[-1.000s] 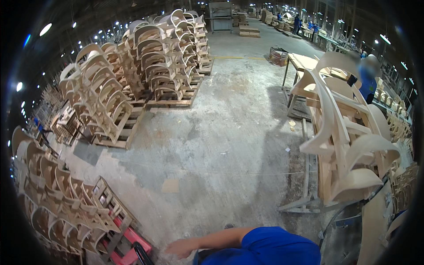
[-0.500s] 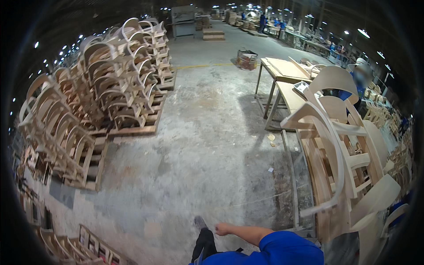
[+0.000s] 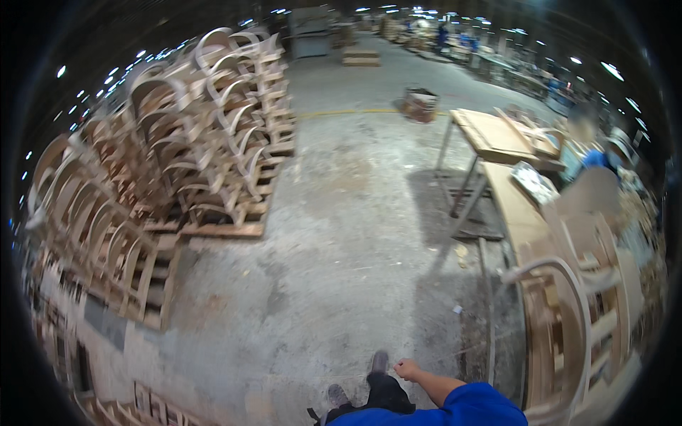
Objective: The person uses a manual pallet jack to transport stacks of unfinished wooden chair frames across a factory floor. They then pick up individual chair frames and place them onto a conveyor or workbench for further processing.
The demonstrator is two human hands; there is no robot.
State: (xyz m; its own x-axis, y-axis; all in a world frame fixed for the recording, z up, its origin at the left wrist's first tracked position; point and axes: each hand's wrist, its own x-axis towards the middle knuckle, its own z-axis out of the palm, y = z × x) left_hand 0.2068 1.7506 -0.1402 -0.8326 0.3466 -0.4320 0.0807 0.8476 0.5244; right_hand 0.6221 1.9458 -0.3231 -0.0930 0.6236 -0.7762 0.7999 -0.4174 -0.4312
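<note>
My right hand (image 3: 407,369) hangs low in front of my body, fingers curled into a loose fist, and nothing shows in it. Its bare forearm comes out of a blue sleeve (image 3: 483,405). The hand is over the concrete floor (image 3: 320,291), close to my shoe (image 3: 380,362), and touches nothing else. My left hand is out of view. To the right, apart from the hand, stand pale unfinished wooden chairs (image 3: 584,312) with curved backs, partly smeared by motion.
Stacked chair frames (image 3: 160,96) stand on wooden pallets (image 3: 224,231) at the left. A wooden-topped table (image 3: 490,135) holds boards and a tray (image 3: 534,183) at the right, with a person in blue (image 3: 595,159) beyond. A rusty drum (image 3: 420,105) stands farther off.
The view has shifted, so the pallets, table and chairs sit farther right and lower. Both my shoes show now. My right hand appears farther right in the picture, still closed.
</note>
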